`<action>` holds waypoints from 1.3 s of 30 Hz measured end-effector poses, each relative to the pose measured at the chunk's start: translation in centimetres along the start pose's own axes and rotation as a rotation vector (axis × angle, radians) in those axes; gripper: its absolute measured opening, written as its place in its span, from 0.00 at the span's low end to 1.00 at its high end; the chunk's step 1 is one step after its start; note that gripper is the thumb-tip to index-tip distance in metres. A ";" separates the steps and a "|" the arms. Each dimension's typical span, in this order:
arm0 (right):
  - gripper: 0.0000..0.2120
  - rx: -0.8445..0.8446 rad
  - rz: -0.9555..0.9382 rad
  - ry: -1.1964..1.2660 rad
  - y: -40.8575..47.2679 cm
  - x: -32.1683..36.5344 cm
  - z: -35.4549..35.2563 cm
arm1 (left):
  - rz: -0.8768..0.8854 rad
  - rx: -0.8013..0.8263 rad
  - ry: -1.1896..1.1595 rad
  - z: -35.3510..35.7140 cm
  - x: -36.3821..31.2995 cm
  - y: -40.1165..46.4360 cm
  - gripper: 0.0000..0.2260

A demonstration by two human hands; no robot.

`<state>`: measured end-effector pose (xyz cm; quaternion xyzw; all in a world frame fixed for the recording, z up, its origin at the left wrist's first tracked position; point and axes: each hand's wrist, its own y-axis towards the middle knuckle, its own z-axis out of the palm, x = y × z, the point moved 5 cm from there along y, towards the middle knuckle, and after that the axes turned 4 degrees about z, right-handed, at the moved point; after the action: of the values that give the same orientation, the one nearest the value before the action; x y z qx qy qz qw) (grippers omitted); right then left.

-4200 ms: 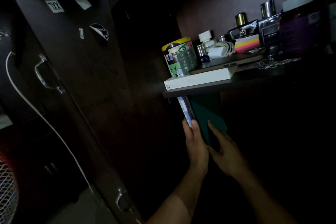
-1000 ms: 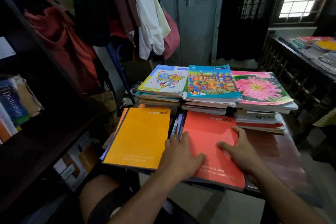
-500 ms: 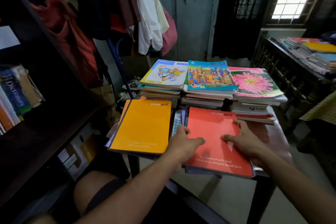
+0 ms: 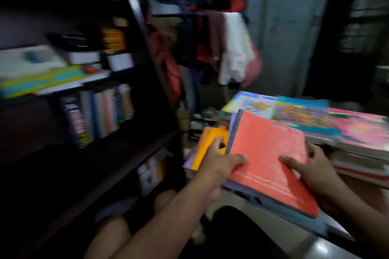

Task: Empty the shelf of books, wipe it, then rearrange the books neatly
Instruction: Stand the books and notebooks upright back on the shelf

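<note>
A stack of notebooks topped by a red notebook (image 4: 267, 153) is lifted off the table and tilted. My left hand (image 4: 216, 162) grips its left edge, thumb on the red cover. My right hand (image 4: 309, 168) grips the right edge, thumb also on the cover. An orange notebook (image 4: 210, 139) lies on the table behind my left hand. More stacks with colourful covers (image 4: 305, 113) sit further back on the table. To the left stands the dark wooden shelf (image 4: 134, 143); its lower board is bare, and upright books (image 4: 99, 111) stand above it.
Clothes (image 4: 231, 48) hang on a rack behind the table, in front of a grey cupboard door (image 4: 294, 27). Boxes and books (image 4: 151, 170) sit on the shelf's lowest level. My bare knees (image 4: 164, 197) are below the hands. The frame is blurred by motion.
Both hands have lifted the red-topped stack off the table and taken hold of its edges. The view has swung left toward the shelf.
</note>
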<state>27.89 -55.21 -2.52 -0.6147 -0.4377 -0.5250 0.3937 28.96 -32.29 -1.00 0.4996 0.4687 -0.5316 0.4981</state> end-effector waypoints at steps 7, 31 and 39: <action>0.22 0.344 -0.143 -0.077 1.1 2.2 24.4 | -0.062 -0.426 0.143 -22.0 1.5 -0.5 0.18; 0.18 0.638 -0.230 -0.403 0.9 1.1 49.8 | -0.021 -0.904 0.388 -42.7 5.7 -5.7 0.23; 0.15 0.604 -0.229 -0.374 0.9 3.1 47.4 | -0.058 -0.738 0.986 -40.0 3.8 -5.2 0.28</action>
<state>43.21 -10.38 -6.08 -0.5034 -0.7031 -0.2915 0.4091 26.31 7.64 -7.27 0.4681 0.8104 -0.0544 0.3482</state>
